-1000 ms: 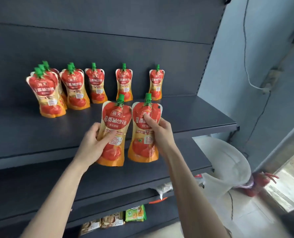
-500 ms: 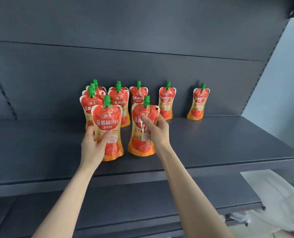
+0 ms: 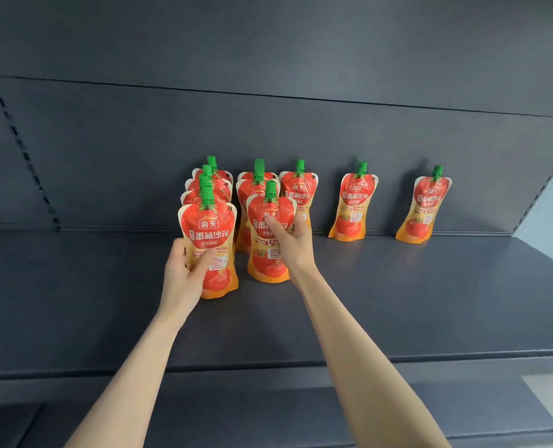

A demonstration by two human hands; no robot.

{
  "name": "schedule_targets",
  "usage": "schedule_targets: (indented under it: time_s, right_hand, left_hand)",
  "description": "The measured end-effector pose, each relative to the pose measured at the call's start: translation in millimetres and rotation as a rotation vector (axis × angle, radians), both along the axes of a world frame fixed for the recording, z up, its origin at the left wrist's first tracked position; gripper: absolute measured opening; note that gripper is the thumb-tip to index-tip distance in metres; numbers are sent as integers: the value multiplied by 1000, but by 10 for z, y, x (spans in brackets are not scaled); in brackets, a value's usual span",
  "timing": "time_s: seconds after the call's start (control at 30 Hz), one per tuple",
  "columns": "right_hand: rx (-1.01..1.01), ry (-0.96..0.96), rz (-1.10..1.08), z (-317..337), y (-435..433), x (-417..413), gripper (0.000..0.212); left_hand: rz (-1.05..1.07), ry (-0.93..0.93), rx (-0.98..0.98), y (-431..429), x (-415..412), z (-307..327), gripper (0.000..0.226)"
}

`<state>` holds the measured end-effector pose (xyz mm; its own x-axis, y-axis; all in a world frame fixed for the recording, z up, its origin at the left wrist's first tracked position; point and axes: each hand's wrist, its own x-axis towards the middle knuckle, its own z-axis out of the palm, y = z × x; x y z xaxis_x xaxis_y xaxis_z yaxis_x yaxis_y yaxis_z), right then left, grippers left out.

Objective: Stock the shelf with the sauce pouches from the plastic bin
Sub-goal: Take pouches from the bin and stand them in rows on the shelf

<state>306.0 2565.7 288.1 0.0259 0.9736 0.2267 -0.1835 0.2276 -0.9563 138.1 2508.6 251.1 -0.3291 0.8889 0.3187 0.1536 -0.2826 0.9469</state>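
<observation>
shelf (image 3: 398, 302) | front-L pouch (image 3: 208, 234) before L col (image 3: 221, 177) | front-R pouch (image 3: 262, 263) before mid col (image 3: 247, 189) | singles (image 3: 354, 202) x3 to R, at back wall (image 3: 107, 156)

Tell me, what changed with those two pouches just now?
Both hands carried their pouches forward from the front edge of the shelf to just in front of the standing rows. The left hand still grips the left pouch, the right hand the right pouch. The pouches along the back wall stayed put.

Dark shelf (image 3: 398, 302) bears upright sauce pouches (image 3: 354, 202).
</observation>
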Motion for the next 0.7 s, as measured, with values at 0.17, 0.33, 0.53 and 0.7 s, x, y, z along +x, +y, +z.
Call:
schedule_targets:
  time_s: [0.17, 0.33, 0.53, 0.7]
  right_hand:
    - [21, -136, -9, -219, -13, -18, 39]
    - [1, -307, -49, -628, -50, 23, 52]
    - [22, -358, -134, -578, 8, -51, 44]
    - [25, -403, -153, -593, 91, -148, 37]
  left_hand:
    - [-106, -24, -20, 46, -111, -41, 29]
    - [-201, 10, -51, 27, -225, -93, 32]
    - [-153, 28, -44, 95, -273, -136, 38]
    - [-83, 54, -32, 133, -265, -207, 36]
